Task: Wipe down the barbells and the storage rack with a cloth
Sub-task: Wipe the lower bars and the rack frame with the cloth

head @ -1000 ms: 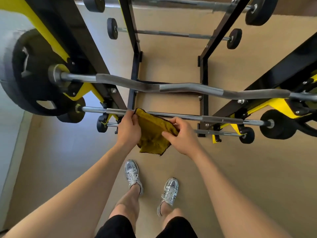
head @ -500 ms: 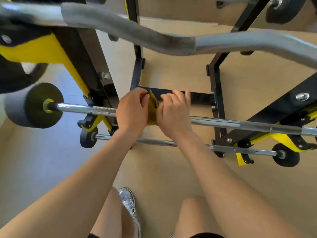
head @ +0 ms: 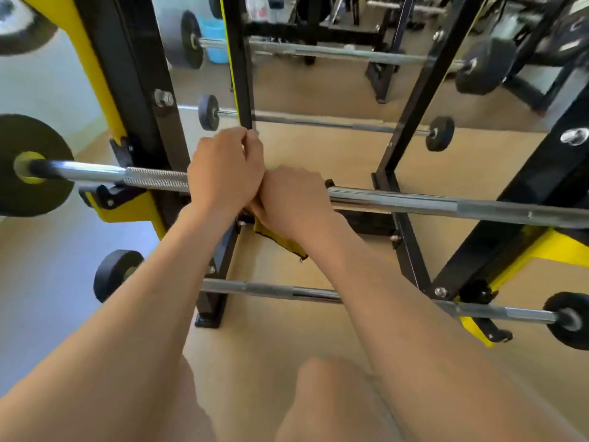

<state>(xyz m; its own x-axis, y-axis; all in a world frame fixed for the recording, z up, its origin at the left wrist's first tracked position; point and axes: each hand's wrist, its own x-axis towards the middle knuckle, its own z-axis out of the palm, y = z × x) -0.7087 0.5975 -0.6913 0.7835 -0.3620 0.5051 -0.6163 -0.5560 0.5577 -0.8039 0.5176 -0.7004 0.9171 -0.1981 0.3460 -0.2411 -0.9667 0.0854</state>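
Left hand (head: pixel 226 169) and right hand (head: pixel 294 200) curl their fingers over the barbell (head: pixel 414 202), gripping the yellow cloth (head: pixel 282 241), which hangs beneath the right hand.

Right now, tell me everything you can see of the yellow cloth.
The yellow cloth is mostly hidden: only a mustard, soft-looking flap shows, hanging limp below the right hand, which grips it at the barbell. Its lower corner is frayed, with a loose thread. A sliver shows between both hands; whether the left hand grips it too is hidden.
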